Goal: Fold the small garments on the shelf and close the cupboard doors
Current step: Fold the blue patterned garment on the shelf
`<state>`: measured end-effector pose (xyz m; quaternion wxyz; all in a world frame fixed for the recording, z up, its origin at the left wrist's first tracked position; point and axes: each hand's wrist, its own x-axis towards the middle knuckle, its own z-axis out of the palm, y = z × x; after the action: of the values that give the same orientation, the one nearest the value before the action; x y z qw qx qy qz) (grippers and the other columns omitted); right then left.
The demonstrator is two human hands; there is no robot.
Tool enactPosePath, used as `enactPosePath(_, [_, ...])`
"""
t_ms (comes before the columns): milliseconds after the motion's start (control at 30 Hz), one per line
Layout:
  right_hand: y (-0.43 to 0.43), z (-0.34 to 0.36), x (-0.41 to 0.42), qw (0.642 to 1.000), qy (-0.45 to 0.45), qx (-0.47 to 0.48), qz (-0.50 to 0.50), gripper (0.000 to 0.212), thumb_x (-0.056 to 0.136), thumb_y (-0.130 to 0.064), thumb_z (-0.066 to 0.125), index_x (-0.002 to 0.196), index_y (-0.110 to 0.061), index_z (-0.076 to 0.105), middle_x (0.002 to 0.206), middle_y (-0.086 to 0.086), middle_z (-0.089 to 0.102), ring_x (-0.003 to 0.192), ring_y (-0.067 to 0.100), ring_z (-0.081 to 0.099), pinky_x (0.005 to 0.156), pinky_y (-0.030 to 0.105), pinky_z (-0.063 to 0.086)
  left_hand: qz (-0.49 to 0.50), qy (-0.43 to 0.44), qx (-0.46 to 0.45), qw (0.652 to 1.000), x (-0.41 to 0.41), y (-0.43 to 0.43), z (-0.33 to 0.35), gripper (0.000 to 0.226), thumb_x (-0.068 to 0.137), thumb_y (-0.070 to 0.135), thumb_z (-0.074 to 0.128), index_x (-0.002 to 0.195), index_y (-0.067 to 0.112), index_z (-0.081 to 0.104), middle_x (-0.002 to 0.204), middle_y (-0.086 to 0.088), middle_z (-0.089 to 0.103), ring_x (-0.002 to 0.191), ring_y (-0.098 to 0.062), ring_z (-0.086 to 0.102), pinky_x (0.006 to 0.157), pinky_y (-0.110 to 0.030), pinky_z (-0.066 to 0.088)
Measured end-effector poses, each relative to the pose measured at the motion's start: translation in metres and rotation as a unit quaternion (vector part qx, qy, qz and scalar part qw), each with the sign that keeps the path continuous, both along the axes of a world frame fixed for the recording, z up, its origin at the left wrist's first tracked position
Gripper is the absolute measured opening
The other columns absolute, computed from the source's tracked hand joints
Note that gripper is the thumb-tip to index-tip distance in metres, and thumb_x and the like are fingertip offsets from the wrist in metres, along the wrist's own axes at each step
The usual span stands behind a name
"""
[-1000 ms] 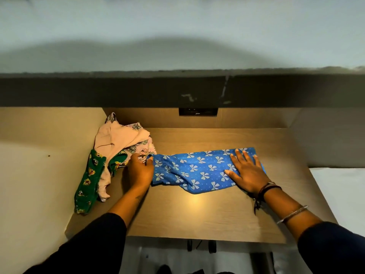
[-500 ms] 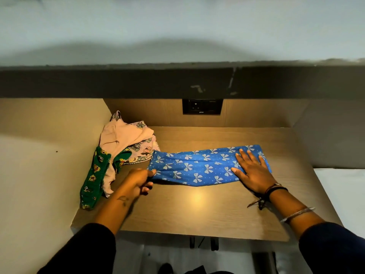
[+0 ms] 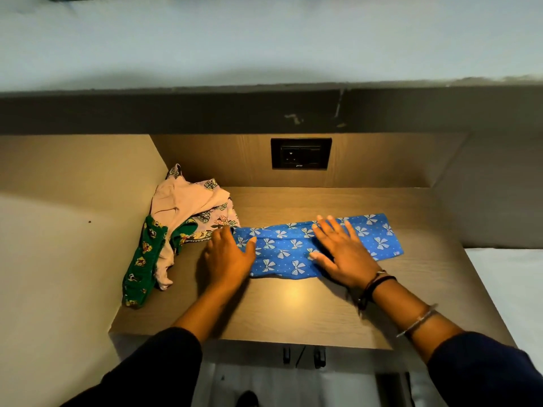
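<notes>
Lying flat, left hand (image 3: 227,258) and right hand (image 3: 342,257) partly hide blue garment (image 3: 283,255).

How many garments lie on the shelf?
3: the blue garment under the left hand and right hand; the pink garment crumpled at back left; the green garment tangled with it. More may be hidden underneath.

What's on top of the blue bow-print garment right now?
Both hands lie flat on the blue garment: left hand over its left end, right hand on its middle. Its right end is bare. Cloth under the palms is hidden.
</notes>
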<state>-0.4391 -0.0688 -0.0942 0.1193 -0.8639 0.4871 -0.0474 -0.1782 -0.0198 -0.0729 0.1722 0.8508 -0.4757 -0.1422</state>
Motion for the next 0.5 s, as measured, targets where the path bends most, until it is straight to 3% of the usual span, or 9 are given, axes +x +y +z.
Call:
enactPosePath(67, [0.003,-0.011,0.010,0.999,0.026,0.030,0.023,0.076,0.092,-0.070,0.013,0.155,-0.028,0.004,0.162,-0.006,-0.004,0.149,0.015,-0.008,0.120,0.045,-0.006,-0.036,-0.031,0.051,0.998,-0.002,-0.007,-0.016,0.075,0.093,0.058,0.045,0.151,0.017,0.022,0.157,-0.010,0.024,0.143,-0.031,0.025,0.115,-0.048,0.026])
enactPosePath(133, [0.005,-0.024,0.009,0.997,0.052,0.052,0.026,0.081,0.088,-0.074,0.007,0.155,-0.029,0.001,0.163,-0.007,-0.004,0.150,0.016,-0.008,0.120,0.045,-0.005,-0.021,-0.067,0.101,0.992,0.006,-0.003,-0.028,0.070,0.094,0.057,0.039,0.150,0.017,0.024,0.154,-0.012,0.028,0.140,-0.032,0.027,0.114,-0.050,0.027])
enactPosePath(267, [0.005,-0.022,0.006,0.996,0.053,0.061,0.030,0.085,0.085,-0.077,0.005,0.155,-0.029,0.002,0.163,-0.006,-0.004,0.150,0.017,-0.007,0.120,0.045,-0.006,0.010,-0.075,0.072,0.994,0.004,0.010,-0.025,0.059,0.095,0.049,0.046,0.142,0.015,0.039,0.143,-0.009,0.040,0.131,-0.030,0.037,0.108,-0.047,0.034])
enactPosePath(367, [0.011,-0.015,0.016,0.997,0.040,0.033,0.049,0.086,0.087,-0.077,0.012,0.155,-0.026,0.005,0.163,-0.003,-0.002,0.150,0.017,-0.005,0.120,0.045,-0.005,0.103,0.054,0.085,0.990,0.007,0.004,-0.016,0.054,0.081,0.050,0.062,0.127,0.023,0.052,0.130,-0.004,0.052,0.119,-0.030,0.050,0.097,-0.047,0.043])
enactPosePath(433, [0.019,-0.011,0.028,0.997,0.030,0.018,0.072,0.087,0.088,-0.078,0.019,0.155,-0.024,0.005,0.163,-0.002,-0.001,0.150,0.017,-0.004,0.120,0.044,-0.006,0.157,0.182,0.077,0.968,0.017,-0.008,-0.020,0.049,0.064,0.055,0.063,0.103,0.024,0.064,0.102,0.000,0.069,0.090,-0.026,0.066,0.085,-0.042,0.054])
enactPosePath(500, [0.026,-0.013,0.041,0.995,0.040,0.022,0.092,0.089,0.088,-0.078,0.021,0.155,-0.022,0.003,0.164,-0.002,-0.002,0.150,0.017,-0.005,0.121,0.043,-0.006,0.164,0.282,0.070,0.943,0.028,-0.019,-0.029,0.042,0.060,0.044,0.071,0.093,0.019,0.067,0.080,-0.001,0.073,0.069,-0.026,0.071,0.074,-0.042,0.060])
